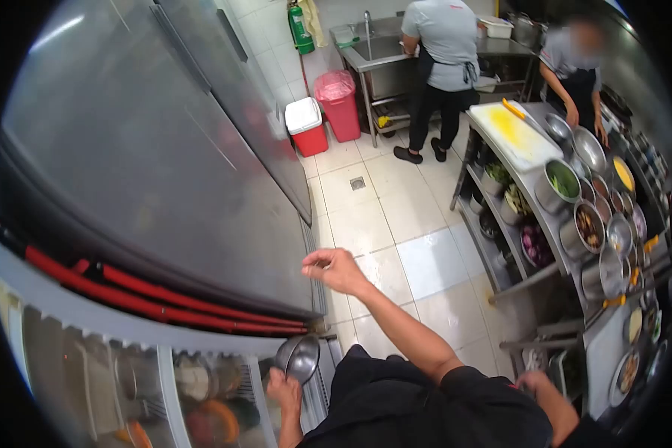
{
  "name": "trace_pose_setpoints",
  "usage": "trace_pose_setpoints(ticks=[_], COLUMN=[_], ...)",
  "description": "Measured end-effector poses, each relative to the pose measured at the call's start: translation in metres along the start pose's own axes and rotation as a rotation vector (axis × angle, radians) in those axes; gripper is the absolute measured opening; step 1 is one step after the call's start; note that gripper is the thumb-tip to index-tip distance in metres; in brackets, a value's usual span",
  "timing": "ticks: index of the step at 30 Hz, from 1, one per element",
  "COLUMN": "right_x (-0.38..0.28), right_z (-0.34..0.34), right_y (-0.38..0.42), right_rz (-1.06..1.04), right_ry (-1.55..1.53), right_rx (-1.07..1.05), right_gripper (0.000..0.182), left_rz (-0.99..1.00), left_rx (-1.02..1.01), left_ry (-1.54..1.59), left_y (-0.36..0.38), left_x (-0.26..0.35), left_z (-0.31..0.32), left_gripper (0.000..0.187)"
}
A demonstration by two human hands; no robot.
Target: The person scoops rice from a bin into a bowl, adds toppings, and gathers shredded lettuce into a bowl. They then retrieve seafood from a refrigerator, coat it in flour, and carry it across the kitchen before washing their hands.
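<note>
My left hand, low at the left, is closed on the edge of a metal bowl. The bowl is tilted, and its contents cannot be made out. My right hand is raised above the tiled floor, near the large steel door. Its fingers reach leftward, apart from the thumb, with nothing visible between them. Below the bowl, to the left, are shelves holding containers, partly blurred. Red strips run between these shelves and the steel door.
Another person's hand is close by at the right. Two people work beyond, one at the sink. A counter carries a cutting board and several metal pots. A red bin and cooler stand ahead.
</note>
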State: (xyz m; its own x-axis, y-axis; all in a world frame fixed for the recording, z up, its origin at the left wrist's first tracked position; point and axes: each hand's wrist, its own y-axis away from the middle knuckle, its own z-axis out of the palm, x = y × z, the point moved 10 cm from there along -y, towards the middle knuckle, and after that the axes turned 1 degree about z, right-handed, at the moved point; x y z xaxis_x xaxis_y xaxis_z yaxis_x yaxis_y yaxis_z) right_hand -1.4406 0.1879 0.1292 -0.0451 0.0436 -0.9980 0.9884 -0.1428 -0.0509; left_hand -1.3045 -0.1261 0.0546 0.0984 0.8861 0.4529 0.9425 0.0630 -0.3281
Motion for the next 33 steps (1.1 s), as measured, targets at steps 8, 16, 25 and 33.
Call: trace_pose_setpoints(ticks=[8, 16, 25, 33], right_x=[0.073, 0.139, 0.107, -0.011], right_z=[-0.038, -0.26, -0.241, -0.061], right_y=[-0.13, -0.181, -0.471, -0.717], right_rz=[0.162, 0.441, 0.118, -0.335], right_ry=[0.272, 0.275, 0.421, 0.124], right_rx=[-0.064, 0.36, 0.026, -0.298], right_gripper=[0.027, 0.031, 0.047, 0.083], left_rz=[-0.119, 0.017, -0.122, -0.483], left_rx=[0.024, -0.003, 0.058, 0.19], left_ry=[0.137, 0.503, 0.263, 0.266], left_y=[-0.143, -0.386, -0.462, -0.475], left_x=[0.052, 0.185, 0.174, 0.147], left_z=[0.079, 0.199, 0.256, 0.286], left_gripper=[0.014, 0.013, 0.014, 0.025])
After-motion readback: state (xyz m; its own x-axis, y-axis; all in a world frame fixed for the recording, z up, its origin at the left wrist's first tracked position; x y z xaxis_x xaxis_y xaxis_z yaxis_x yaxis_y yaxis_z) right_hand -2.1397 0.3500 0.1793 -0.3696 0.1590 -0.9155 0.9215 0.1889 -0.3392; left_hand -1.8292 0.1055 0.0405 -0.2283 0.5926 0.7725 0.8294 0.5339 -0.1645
